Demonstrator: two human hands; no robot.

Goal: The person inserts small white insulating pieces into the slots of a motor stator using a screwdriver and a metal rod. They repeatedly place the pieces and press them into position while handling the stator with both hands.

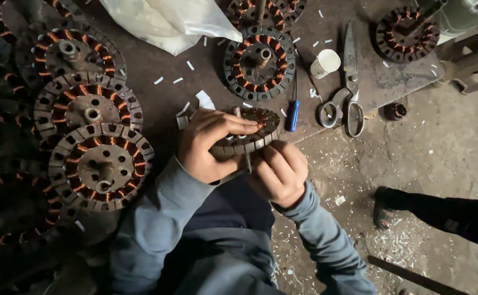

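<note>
At the near edge of the worktop (pixel 157 71), a person holds a round motor stator (pixel 250 134) with copper windings tilted over their lap, half off the edge. The left hand (pixel 209 145) clamps its rim from above, thumb under and fingers (pixel 239 127) laid across the windings; the right hand (pixel 280 172) has its fingers curled shut around the lower rim and shaft. Judged from the grip, the work goes best if the left hand keeps the stator from turning while the right works one slot at a time, with the wire kept clear of the sharp lamination edges. Counted: three finished stators (pixel 101 166) are stacked in a column along the left edge, with darker ones beyond them that I cannot count; one stator (pixel 258 64) sits in the middle, one partly cut off at the far edge, and one (pixel 405 34) at the far right corner. There is one pair of scissors (pixel 347 93), one blue-handled screwdriver (pixel 292 112), one small white cup (pixel 325 63) and one white plastic bag (pixel 168 22). Another person's sandalled foot (pixel 383 210) rests on the floor.
</note>
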